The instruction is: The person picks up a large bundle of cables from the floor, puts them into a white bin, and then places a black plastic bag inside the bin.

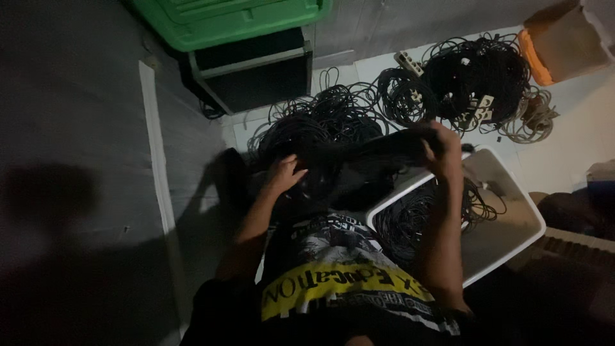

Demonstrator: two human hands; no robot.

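Nearest the lens, a printed shirt [339,282] fills the bottom edge, and both arms reach out from it. Left hand [284,173] has its grip clenched on one end of a dark cable bundle [359,157]; right hand [445,148] grasps the other end, raised over a white bin [512,211] with more cable coiled inside. Beyond lie loose cable coils [448,83] on the floor, a green crate [237,19] and an orange box [564,45]. By the look of it, the bundle is being sorted or untangled; going on calls for keeping both ends firmly held.
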